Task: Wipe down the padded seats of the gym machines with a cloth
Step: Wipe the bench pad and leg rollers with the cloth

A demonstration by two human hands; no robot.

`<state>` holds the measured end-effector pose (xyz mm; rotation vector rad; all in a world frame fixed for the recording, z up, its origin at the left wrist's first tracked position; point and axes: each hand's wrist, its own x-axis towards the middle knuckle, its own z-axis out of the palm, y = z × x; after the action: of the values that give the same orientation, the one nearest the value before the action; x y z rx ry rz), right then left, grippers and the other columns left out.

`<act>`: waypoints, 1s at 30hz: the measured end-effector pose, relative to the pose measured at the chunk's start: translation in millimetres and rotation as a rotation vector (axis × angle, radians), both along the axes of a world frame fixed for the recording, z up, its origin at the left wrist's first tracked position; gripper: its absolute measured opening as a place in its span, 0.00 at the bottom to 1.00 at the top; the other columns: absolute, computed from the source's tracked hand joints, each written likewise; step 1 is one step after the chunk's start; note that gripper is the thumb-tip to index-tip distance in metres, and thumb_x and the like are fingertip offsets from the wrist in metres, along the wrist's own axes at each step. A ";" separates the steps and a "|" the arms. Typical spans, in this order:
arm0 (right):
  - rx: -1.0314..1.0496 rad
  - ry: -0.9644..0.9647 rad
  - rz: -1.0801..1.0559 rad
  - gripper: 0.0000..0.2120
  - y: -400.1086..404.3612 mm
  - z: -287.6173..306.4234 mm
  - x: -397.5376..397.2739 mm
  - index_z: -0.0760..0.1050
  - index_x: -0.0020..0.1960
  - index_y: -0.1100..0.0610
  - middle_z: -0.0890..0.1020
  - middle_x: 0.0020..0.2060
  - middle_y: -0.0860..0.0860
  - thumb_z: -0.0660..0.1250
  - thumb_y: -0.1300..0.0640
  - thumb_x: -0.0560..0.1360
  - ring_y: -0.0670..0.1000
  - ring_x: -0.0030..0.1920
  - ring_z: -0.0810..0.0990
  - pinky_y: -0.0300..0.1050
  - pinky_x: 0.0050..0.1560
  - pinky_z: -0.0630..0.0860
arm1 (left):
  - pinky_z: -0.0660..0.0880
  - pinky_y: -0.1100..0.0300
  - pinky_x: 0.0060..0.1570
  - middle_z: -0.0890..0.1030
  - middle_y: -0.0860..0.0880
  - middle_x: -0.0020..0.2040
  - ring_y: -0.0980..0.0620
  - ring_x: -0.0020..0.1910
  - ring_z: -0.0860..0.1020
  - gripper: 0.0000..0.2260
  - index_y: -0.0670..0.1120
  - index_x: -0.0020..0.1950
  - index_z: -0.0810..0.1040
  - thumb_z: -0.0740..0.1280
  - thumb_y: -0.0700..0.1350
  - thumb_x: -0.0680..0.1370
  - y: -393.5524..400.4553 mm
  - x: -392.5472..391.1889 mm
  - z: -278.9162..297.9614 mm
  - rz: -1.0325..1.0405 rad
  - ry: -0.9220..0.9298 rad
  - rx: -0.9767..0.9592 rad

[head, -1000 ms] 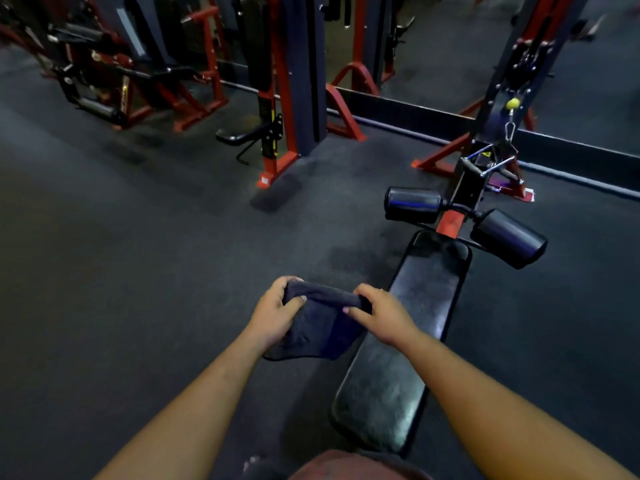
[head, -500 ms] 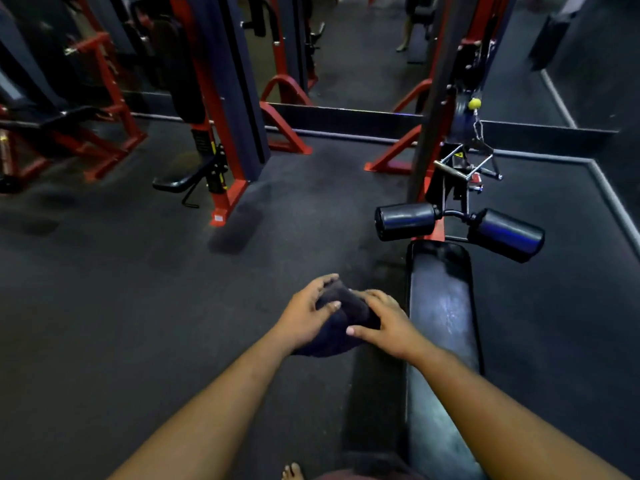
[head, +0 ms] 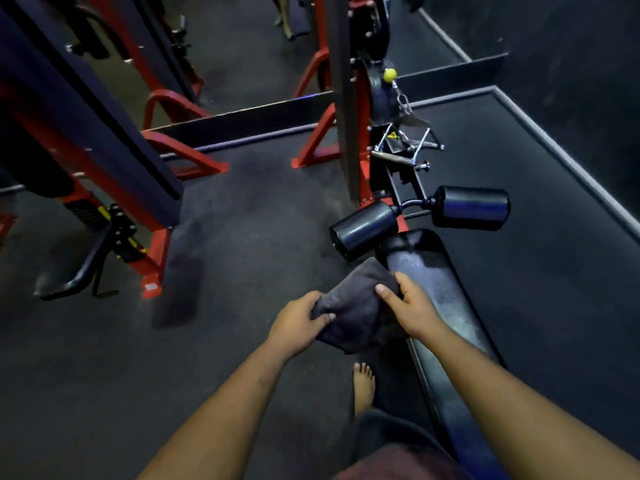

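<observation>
A dark folded cloth (head: 356,306) hangs in the air between my two hands, just left of the long black padded bench seat (head: 446,299). My left hand (head: 298,327) grips the cloth's near left edge, thumb on top. My right hand (head: 412,306) pinches its right edge, over the left border of the seat. The seat runs from the near right up to two black roller pads (head: 363,228), and its surface looks smeared.
A red and black cable machine frame (head: 343,98) with a metal handle (head: 405,150) stands beyond the rollers. Another red machine with a small black seat (head: 79,268) is at the left. My bare foot (head: 363,386) stands beside the bench. A mirror wall lies behind.
My view has swung to the left and closer, so the bench now lies to the right. The cloth went from bunched into a ball to spread wider between my hands.
</observation>
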<state>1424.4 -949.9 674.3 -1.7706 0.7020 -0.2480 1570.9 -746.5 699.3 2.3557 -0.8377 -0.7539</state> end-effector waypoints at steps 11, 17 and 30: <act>-0.208 0.382 -0.460 0.16 -122.1 -80.0 127.1 0.73 0.60 0.57 0.81 0.53 0.61 0.62 0.45 0.83 0.64 0.59 0.74 0.61 0.57 0.74 | 0.77 0.53 0.59 0.82 0.50 0.63 0.49 0.61 0.80 0.15 0.51 0.69 0.75 0.66 0.50 0.83 -178.5 142.8 -53.7 -0.211 0.078 0.103; -0.228 0.364 -0.734 0.28 -148.9 -132.1 190.9 0.69 0.72 0.56 0.76 0.65 0.60 0.57 0.39 0.79 0.66 0.67 0.71 0.60 0.68 0.65 | 0.76 0.55 0.56 0.83 0.47 0.60 0.47 0.59 0.80 0.12 0.48 0.67 0.76 0.66 0.46 0.83 -254.4 207.8 -112.9 -0.313 0.173 0.064; -0.186 0.614 -0.803 0.36 -104.2 -230.8 342.6 0.45 0.82 0.35 0.38 0.83 0.47 0.56 0.38 0.78 0.60 0.82 0.41 0.69 0.71 0.66 | 0.44 0.49 0.82 0.53 0.60 0.82 0.65 0.80 0.49 0.33 0.57 0.82 0.55 0.50 0.66 0.77 -320.6 343.3 -251.2 -0.562 0.429 0.101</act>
<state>1767.0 -1054.1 443.5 -1.6557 1.8808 -0.3100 1914.2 -1067.1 448.1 1.9245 -1.2938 -1.4921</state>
